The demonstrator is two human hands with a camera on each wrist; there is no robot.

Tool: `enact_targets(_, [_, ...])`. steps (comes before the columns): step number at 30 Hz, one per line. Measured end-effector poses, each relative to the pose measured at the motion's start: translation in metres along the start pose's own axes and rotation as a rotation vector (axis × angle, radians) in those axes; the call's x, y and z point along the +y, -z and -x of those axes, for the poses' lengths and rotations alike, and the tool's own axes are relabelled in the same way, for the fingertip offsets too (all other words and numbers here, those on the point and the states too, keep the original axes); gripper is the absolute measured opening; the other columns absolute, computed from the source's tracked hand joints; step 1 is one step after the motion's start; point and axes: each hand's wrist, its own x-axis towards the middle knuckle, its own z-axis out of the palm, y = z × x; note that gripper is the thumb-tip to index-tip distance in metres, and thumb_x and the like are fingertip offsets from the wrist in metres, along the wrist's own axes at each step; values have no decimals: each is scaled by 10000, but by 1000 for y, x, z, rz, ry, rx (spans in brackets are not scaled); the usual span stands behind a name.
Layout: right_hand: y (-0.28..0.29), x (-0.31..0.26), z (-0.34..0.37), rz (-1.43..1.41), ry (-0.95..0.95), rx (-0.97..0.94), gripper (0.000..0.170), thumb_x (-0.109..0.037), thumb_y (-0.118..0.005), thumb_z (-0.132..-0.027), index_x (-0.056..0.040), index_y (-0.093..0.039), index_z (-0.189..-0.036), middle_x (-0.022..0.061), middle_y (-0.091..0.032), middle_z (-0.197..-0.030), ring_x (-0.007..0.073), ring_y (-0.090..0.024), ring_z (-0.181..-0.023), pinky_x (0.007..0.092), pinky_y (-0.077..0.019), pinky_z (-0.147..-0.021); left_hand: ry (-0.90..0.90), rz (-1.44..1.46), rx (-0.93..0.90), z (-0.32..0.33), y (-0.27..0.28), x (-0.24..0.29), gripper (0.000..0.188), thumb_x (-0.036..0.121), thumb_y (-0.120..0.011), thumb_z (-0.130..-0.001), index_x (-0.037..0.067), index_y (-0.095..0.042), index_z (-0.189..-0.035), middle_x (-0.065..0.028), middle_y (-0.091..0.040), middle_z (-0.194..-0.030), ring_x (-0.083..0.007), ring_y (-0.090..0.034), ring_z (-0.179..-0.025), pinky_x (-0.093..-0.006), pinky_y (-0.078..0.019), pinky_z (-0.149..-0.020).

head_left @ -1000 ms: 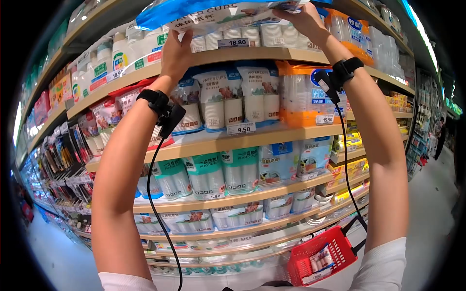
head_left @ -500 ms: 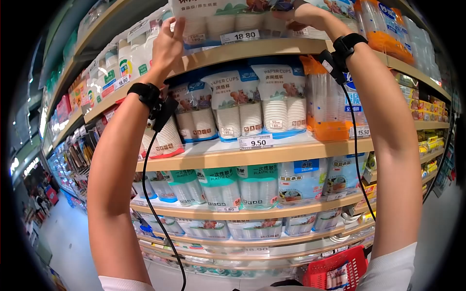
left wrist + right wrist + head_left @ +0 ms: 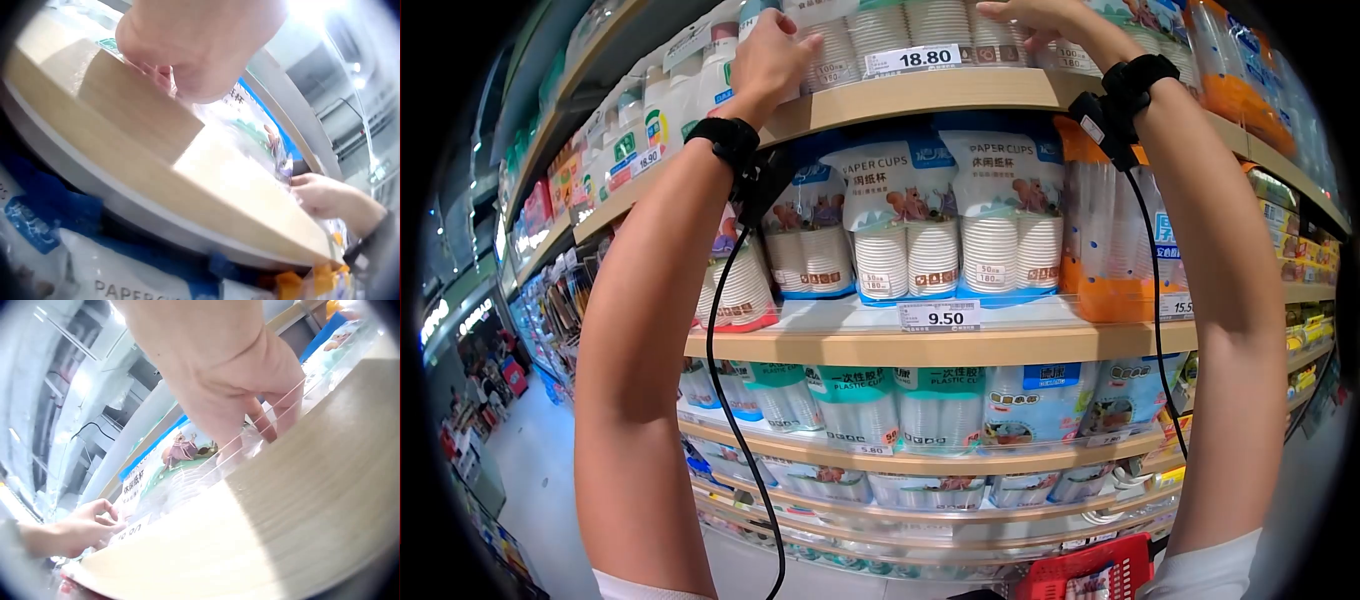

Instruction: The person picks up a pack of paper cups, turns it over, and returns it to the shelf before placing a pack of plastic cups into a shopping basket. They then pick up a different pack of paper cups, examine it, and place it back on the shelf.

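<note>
A clear-and-white pack of paper cups (image 3: 905, 28) sits upright on the upper shelf, behind an 18.80 price tag; its top is out of the head view. My left hand (image 3: 772, 58) is at the pack's left end, thumb spread toward it. At the right end is my right hand (image 3: 1055, 22), with its fingers extended across the front of the packs. In the right wrist view, the right hand's fingers (image 3: 265, 422) reach down behind the shelf's clear front strip, against the plastic wrapping. The left wrist view shows the pack's printed face (image 3: 253, 134) between both hands.
Smaller paper cup packs (image 3: 900, 220) stand on the shelf below, above a 9.50 tag (image 3: 940, 317). Plastic cup packs (image 3: 855, 410) fill a lower shelf. Orange-trimmed packs (image 3: 1240, 65) are at the upper right. A red basket (image 3: 1140, 565) holding a pack is on the floor.
The paper cup pack has come down from a raised, tilted hold onto the upper shelf. Both hands now lie looser at its ends, and the view has moved closer to the shelves.
</note>
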Motion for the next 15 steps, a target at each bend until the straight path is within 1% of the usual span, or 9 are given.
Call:
enact_targets(2, [-2, -5, -7, -69, -167, -149, 475, -238, -720, -800, 109, -571, -1087, 186, -656, -823, 293, -687, -699, 378, -566, -525, -126, -17, 27, 2, -4, -4, 438, 350, -720, -838, 99, -580, -1168, -107, -684, -915, -235, -673, -833, -349, -519, -720])
enact_targets(5, [1, -12, -4, -62, -114, -122, 431, -142, -639, -795, 147, -548, -1101, 257, -653, -934, 323, -694, -785, 385, -582, -619, -196, 89, -42, -7, -10, -14, 397, 367, -591, -888, 115, -570, -1194, -157, -673, -1014, -314, -639, -923, -385, -494, -811])
enact_targets(6, [-3, -10, -9, 47, -58, -45, 415, -123, -619, -782, 151, -552, -1088, 275, -645, -962, 335, -694, -798, 384, -581, -641, -212, 121, -63, 1, -2, -7, 384, 330, -512, -910, 78, -584, -1191, -203, -662, -1028, -350, -636, -932, -406, -491, -827])
enact_targets(8, [-11, 1, -20, 252, 63, 108, 389, -83, -578, -758, 159, -560, -1061, 313, -629, -1019, 358, -692, -825, 383, -579, -685, -243, 173, -104, 27, 21, 18, 428, 255, -353, -955, 3, -612, -1185, -296, -639, -1057, -422, -628, -949, -448, -487, -860])
enact_targets(9, [-14, 4, -22, 420, 122, 15, 349, -91, -591, -760, 151, -581, -1011, 325, -631, -995, 360, -693, -804, 393, -574, -686, -270, 77, -6, 25, 10, 15, 403, 231, -361, -925, 11, -623, -1139, -301, -635, -1043, -409, -631, -934, -439, -501, -805])
enact_targets(10, [-17, 6, -23, 580, 197, -68, 314, -99, -604, -761, 143, -602, -961, 336, -633, -972, 363, -694, -783, 403, -570, -688, -275, 47, -83, 21, 9, 12, 395, 236, -368, -918, 4, -630, -1101, -297, -638, -1029, -412, -634, -920, -442, -505, -784])
enact_targets(12, [-15, 2, -34, 1020, 402, -411, 287, -83, -614, -759, 136, -614, -944, 337, -640, -928, 353, -697, -757, 395, -569, -670, -287, -9, -232, 6, 7, 6, 389, 248, -380, -905, -12, -644, -1024, -289, -645, -1002, -417, -640, -893, -447, -513, -741])
enact_targets(13, [-11, -3, -33, 1140, 548, -511, 286, -144, -580, -848, 129, -633, -920, 291, -667, -865, 322, -703, -726, 397, -577, -636, -196, -102, -356, -17, -13, -17, 470, 416, -416, -911, 91, -562, -1218, -235, -628, -1135, -387, -609, -991, -434, -456, -902])
enact_targets(15, [-7, -17, -9, 463, 100, -357, 344, -207, -530, -906, 117, -635, -951, 248, -682, -885, 304, -704, -718, 402, -581, -612, -390, -170, -342, -17, -14, -14, 392, 318, -397, -902, 10, -622, -991, -266, -644, -983, -413, -632, -886, -459, -491, -770])
